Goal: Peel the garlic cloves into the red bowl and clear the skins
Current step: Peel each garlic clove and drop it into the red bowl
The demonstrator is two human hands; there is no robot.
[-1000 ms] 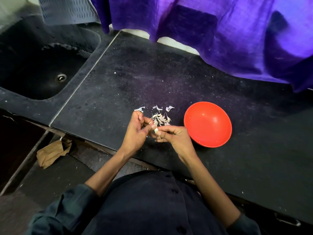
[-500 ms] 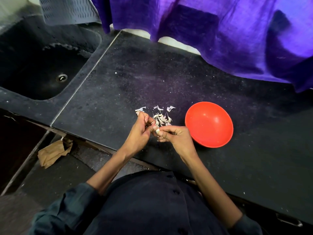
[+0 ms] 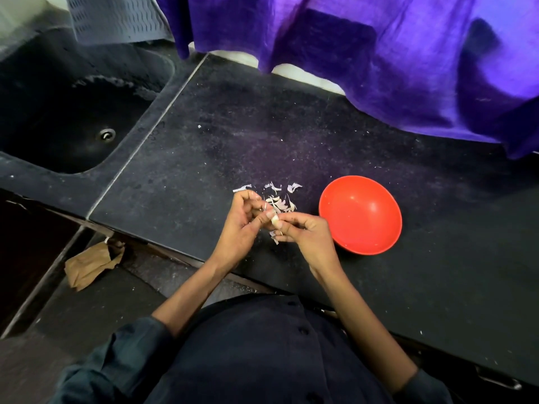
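Note:
A small pale garlic clove [image 3: 274, 219] sits between the fingertips of both my hands, just above the dark counter. My left hand [image 3: 243, 225] pinches it from the left with curled fingers, and my right hand [image 3: 303, 232] pinches it from the right. A scatter of thin whitish garlic skins [image 3: 278, 201] lies on the counter just beyond my hands. The red bowl [image 3: 360, 214] stands to the right of my right hand; its inside looks bare of cloves.
A black sink [image 3: 67, 112] is sunk into the counter [image 3: 233, 135] at the left. A purple cloth [image 3: 379, 53] hangs over the counter's back edge. A grey perforated mat [image 3: 116, 18] hangs at the top left. Crumpled brown paper [image 3: 90, 263] lies on the floor below.
Both hands have stayed over the same spot, with the fingers working slightly on the clove. The bowl and the skins have not moved.

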